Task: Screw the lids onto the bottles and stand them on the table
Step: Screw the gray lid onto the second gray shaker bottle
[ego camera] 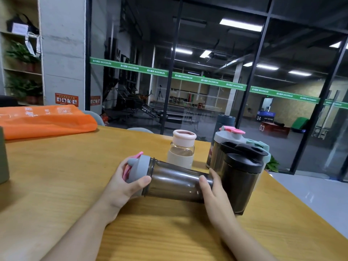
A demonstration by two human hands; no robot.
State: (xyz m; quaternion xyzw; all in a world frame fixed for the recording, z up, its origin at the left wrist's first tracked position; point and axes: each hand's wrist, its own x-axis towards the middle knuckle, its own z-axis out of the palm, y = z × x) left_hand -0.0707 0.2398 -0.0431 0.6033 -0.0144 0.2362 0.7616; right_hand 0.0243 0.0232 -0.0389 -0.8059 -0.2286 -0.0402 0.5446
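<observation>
Sideways, smoky bottle — left hand gripping grey lid, right hand seemingly cupping base.

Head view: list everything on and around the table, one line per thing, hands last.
Smoky shaker bottle: 1, dark translucent, held sideways above the table
Grey lid: 1, grey with pink flip cap, on the held bottle's mouth
Black-lidded shaker: 1, standing right
Grey-lidded shaker: 1, pink cap, standing behind it
Glass bottle: 1, pink lid, beige sleeve, standing centre
Orange bag: 1, far left
Table: 1, wooden
Left hand: grips the lid
Right hand: holds the bottle's base
</observation>
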